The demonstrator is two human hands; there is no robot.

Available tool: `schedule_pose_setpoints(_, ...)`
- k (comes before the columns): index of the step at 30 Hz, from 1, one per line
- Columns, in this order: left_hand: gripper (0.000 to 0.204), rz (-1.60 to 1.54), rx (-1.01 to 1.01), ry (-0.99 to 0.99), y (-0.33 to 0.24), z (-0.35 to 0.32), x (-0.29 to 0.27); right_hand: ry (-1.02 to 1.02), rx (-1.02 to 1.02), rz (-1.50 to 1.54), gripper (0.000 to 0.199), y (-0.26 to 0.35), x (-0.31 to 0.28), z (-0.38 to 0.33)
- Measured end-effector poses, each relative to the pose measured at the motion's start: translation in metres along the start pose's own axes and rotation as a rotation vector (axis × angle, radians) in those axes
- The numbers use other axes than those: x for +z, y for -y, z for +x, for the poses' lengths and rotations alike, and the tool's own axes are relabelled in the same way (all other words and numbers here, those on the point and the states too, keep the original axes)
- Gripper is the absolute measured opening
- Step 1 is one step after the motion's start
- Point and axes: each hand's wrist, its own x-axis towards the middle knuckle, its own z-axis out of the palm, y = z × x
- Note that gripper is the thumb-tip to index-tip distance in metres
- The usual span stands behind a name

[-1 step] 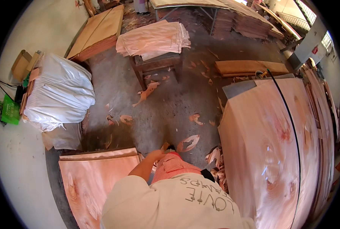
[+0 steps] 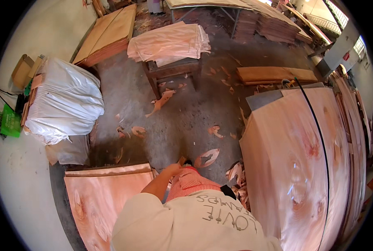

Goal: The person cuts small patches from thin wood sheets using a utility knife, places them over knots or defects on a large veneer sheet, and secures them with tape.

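My left hand (image 2: pixel 174 169) hangs low in front of my body, beside the red-and-white striped cloth (image 2: pixel 190 182) at my waist. Its fingers look closed around a small flat brown piece (image 2: pixel 182 160), perhaps wood, of which only the end sticks out. My right hand is out of sight, and only the pale shirt shows on that side. Left of my arm lies a stack of pinkish veneer sheets (image 2: pixel 109 188). A larger veneer stack (image 2: pixel 295 150) is on my right, with a black hose or cord (image 2: pixel 319 127) running across it.
Ahead, a wooden stand (image 2: pixel 174 71) bears a pile of veneer sheets (image 2: pixel 167 42). Torn veneer scraps (image 2: pixel 207 158) litter the concrete floor. A bundle under white sheeting (image 2: pixel 65 100) stands by the left wall. Further stacks (image 2: pixel 105 37) and a long brown board pile (image 2: pixel 276 75) lie beyond.
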Motion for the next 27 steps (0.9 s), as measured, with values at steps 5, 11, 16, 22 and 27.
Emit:
schedule_pose_setpoints(5,0.034,-0.091,-0.044,-0.014,0.025,0.018,-0.054,0.114,0.146,-0.089,0.037,0.189,-0.074,0.075)
schedule_pose_setpoints(11,0.036,-0.058,-0.198,0.001,0.08,0.065,-0.131,-0.113,-0.064,-0.013,0.028,0.253,-0.077,0.229)
schedule_pose_setpoints(16,0.037,-0.205,-0.296,-0.053,0.118,0.067,-0.171,0.08,-0.082,0.206,0.019,0.324,-0.074,0.318)
schedule_pose_setpoints(22,0.039,-0.257,-0.306,-0.096,0.157,0.111,-0.191,0.334,0.126,0.511,0.023,0.46,-0.097,0.445)
schedule_pose_setpoints(27,0.04,-0.212,-0.3,-0.129,0.139,0.185,-0.3,0.333,-0.033,0.791,0.025,0.545,-0.094,0.603)
